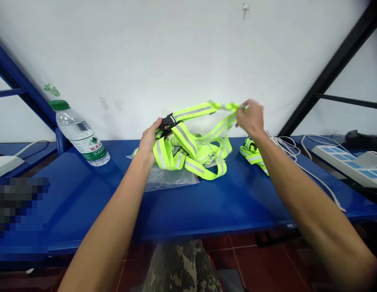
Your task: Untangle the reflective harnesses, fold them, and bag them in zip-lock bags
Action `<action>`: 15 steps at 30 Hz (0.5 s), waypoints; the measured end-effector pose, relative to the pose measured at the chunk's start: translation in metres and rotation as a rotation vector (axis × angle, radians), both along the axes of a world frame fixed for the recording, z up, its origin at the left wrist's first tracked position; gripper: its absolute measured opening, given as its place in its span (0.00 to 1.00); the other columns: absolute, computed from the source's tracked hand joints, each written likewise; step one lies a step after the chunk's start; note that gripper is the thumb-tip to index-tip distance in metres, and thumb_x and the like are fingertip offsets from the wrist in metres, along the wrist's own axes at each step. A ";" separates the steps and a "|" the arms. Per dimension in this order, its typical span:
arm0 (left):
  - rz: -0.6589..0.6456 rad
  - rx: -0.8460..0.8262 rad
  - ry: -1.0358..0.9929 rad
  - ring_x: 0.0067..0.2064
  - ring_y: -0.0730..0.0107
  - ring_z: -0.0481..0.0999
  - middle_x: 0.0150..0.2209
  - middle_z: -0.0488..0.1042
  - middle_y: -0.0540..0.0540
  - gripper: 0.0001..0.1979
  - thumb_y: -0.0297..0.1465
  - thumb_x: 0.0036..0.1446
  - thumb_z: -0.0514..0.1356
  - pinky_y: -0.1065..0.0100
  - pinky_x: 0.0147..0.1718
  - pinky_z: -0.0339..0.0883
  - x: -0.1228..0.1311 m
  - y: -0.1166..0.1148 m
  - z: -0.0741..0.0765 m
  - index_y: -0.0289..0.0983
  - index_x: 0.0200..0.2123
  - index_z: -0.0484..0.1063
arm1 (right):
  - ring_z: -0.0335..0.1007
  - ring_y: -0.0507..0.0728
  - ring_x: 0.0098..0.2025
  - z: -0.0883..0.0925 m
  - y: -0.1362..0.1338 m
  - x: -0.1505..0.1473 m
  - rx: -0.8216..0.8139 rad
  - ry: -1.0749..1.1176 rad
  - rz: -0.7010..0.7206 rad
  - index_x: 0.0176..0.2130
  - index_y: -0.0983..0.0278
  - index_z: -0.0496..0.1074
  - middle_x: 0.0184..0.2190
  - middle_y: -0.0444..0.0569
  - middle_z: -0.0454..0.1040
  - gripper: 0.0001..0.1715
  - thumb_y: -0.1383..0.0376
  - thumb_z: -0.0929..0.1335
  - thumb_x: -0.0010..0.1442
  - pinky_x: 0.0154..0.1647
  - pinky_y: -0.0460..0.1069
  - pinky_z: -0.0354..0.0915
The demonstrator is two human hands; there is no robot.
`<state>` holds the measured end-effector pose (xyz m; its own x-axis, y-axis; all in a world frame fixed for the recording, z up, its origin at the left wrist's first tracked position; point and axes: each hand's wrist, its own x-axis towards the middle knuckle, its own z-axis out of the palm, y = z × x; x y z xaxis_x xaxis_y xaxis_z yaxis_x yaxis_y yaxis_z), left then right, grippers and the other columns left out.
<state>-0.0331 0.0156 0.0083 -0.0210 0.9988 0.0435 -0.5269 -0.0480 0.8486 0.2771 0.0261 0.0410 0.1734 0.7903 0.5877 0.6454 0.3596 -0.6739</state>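
Note:
Neon yellow reflective straps (188,142) with grey stripes hang and loop between my two hands. My left hand (149,138) is closed on the straps beside a black plastic buckle (168,121). Raised to the right, my right hand (251,117) pinches another stretch of the strap and pulls it out; that part is slightly blurred. Loose loops droop onto a clear plastic bag (173,180) lying on the blue table (212,207). A second bundle of the same yellow strap (253,155) lies below my right forearm.
A water bottle (81,136) with a green cap stands at the left. White cables (313,174) and a power strip (349,160) lie at the right. Behind the table rises a white wall (164,52), with a blue post (26,87) and a dark post (331,69) at its sides.

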 end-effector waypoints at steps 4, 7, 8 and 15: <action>-0.027 0.021 0.091 0.19 0.75 0.70 0.21 0.72 0.51 0.15 0.41 0.50 0.69 0.71 0.21 0.67 0.009 -0.006 0.001 0.36 0.29 0.71 | 0.69 0.62 0.48 0.017 0.010 -0.004 0.537 0.220 -0.252 0.44 0.58 0.65 0.41 0.53 0.72 0.10 0.66 0.62 0.61 0.44 0.57 0.66; -0.002 0.036 0.112 0.21 0.73 0.72 0.22 0.73 0.51 0.17 0.43 0.47 0.70 0.69 0.24 0.69 0.012 -0.007 -0.001 0.36 0.29 0.72 | 0.67 0.63 0.50 0.006 -0.001 -0.009 0.456 0.058 -0.125 0.39 0.58 0.66 0.44 0.52 0.71 0.08 0.67 0.66 0.56 0.46 0.58 0.67; 0.022 0.038 0.118 0.21 0.72 0.72 0.22 0.73 0.51 0.17 0.43 0.47 0.70 0.68 0.24 0.70 0.013 -0.007 -0.002 0.36 0.28 0.72 | 0.68 0.63 0.49 -0.001 -0.006 -0.009 0.357 -0.009 -0.063 0.36 0.59 0.67 0.42 0.52 0.72 0.08 0.67 0.68 0.53 0.46 0.58 0.67; 0.053 0.039 0.144 0.23 0.71 0.73 0.25 0.77 0.48 0.16 0.41 0.46 0.71 0.68 0.24 0.71 0.017 -0.003 -0.011 0.35 0.29 0.75 | 0.75 0.60 0.37 -0.030 -0.030 0.007 -0.541 0.061 0.565 0.51 0.61 0.72 0.31 0.47 0.77 0.32 0.58 0.77 0.47 0.41 0.57 0.70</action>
<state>-0.0158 0.0122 -0.0031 -0.0640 0.9940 0.0883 -0.3959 -0.1065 0.9121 0.2840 -0.0039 0.0108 -0.3209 0.9420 0.0984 0.4181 0.2341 -0.8777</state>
